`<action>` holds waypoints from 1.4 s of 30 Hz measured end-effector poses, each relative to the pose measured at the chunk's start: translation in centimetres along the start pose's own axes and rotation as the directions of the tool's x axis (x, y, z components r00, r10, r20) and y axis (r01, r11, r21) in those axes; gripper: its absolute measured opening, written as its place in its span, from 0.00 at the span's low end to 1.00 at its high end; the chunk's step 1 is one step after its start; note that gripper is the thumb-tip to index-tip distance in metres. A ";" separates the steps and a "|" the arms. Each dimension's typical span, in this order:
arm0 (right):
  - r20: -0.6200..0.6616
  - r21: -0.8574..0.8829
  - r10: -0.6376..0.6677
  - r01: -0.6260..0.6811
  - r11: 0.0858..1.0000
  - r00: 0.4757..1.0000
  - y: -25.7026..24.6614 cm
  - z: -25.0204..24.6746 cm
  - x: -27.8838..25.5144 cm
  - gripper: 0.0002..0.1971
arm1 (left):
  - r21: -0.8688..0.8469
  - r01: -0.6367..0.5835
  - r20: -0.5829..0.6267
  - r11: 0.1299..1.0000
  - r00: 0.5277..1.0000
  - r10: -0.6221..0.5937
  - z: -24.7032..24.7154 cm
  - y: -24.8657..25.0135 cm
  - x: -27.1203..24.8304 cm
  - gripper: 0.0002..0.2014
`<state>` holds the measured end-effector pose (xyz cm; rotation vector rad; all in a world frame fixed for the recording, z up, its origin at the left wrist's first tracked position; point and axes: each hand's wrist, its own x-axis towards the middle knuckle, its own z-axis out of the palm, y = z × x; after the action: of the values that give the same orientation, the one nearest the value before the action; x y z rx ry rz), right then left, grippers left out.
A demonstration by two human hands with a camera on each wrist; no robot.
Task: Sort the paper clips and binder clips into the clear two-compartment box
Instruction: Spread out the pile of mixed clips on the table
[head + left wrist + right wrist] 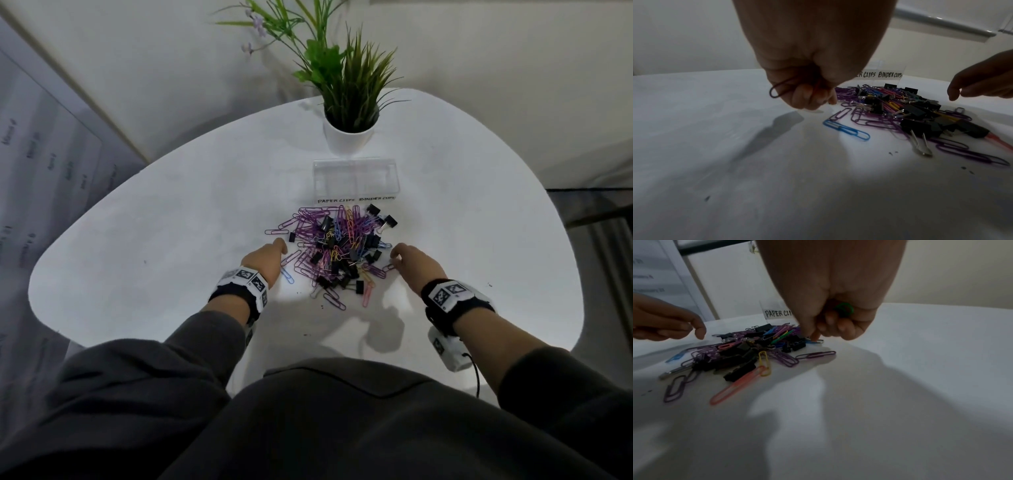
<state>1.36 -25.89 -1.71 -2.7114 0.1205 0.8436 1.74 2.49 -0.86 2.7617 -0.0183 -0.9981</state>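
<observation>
Both hands work the clip pile (337, 251): left hand (809, 68) clutches a dark paper clip (780, 90), right hand (836, 305) curls round a green clip (844, 309); light, slippery wire, best pinched at a loop.

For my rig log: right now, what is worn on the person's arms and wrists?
Bare hands. Dark grey sleeves pushed up the forearms. Each wrist carries a black strap with a white block bearing black-and-white square markers: left, right. A white camera unit with black cable hangs under the right.

Looked like an office or study corner — a rounded white tabletop (171, 212) set against plain pale walls, with a potted green plant (346, 102) in a white pot at its far edge. A board or framed sheet with blurred printed lines (44, 164) leaned at left — text unreadable.
</observation>
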 end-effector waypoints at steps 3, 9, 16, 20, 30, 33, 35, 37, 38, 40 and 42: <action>0.075 -0.126 -0.032 0.041 0.991 0.997 -0.1 0.1 -0.1 0.14 | -0.009 -0.041 0.011 0.999 0.999 0.042 -0.1 0.2 0.8 0.16; 0.090 -0.154 -0.028 0.041 0.987 0.996 -0.4 0.2 0.5 0.10 | 0.129 -0.089 0.019 0.988 0.996 0.088 0.0 0.7 2.2 0.19; 0.097 -0.119 0.008 0.004 0.993 0.995 -0.3 -0.1 0.4 0.08 | 0.225 -0.116 0.025 0.967 0.993 0.113 -0.4 0.8 2.9 0.16; 0.071 -0.036 0.049 -0.047 0.998 0.996 -0.6 -0.2 -0.5 0.05 | 0.311 -0.171 0.029 0.935 0.985 0.170 -0.5 0.8 2.9 0.15; 0.058 0.159 0.144 -0.152 0.976 0.988 -1.8 -0.3 -0.3 0.15 | 0.123 -0.113 -0.031 0.986 0.993 0.118 -1.6 -0.9 1.7 0.16; 0.056 0.166 0.121 -0.129 0.978 0.991 -2.1 0.1 0.1 0.15 | 0.136 -0.107 -0.007 0.985 0.994 0.109 -1.4 -1.2 1.3 0.14; 0.044 0.140 0.084 -0.089 0.986 0.996 -2.5 0.3 0.2 0.13 | 0.131 -0.133 0.013 0.982 0.991 0.133 -1.2 -1.4 1.1 0.16; 0.066 0.102 0.057 -0.064 0.993 0.996 -2.9 0.4 0.1 0.14 | 0.155 -0.196 0.058 0.968 0.980 0.189 -0.8 -1.6 1.2 0.19; 0.082 0.079 0.049 -0.055 0.995 0.995 -3.1 0.5 0.1 0.15 | 0.177 -0.231 0.088 0.957 0.972 0.218 -0.5 -1.7 1.3 0.20; 0.094 0.054 0.039 -0.045 0.998 0.995 -3.3 0.8 0.1 0.14 | 0.216 -0.278 0.127 0.936 0.958 0.256 -0.1 -1.8 1.4 0.22; 0.095 0.053 0.035 -0.040 0.998 0.995 -3.4 1.1 0.3 0.12 | 0.224 -0.292 0.124 0.930 0.955 0.270 0.2 -1.6 1.6 0.18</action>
<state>1.52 -22.31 -1.89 -2.6204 0.1726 0.9632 2.77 3.87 -2.37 2.8085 -0.5703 -1.1026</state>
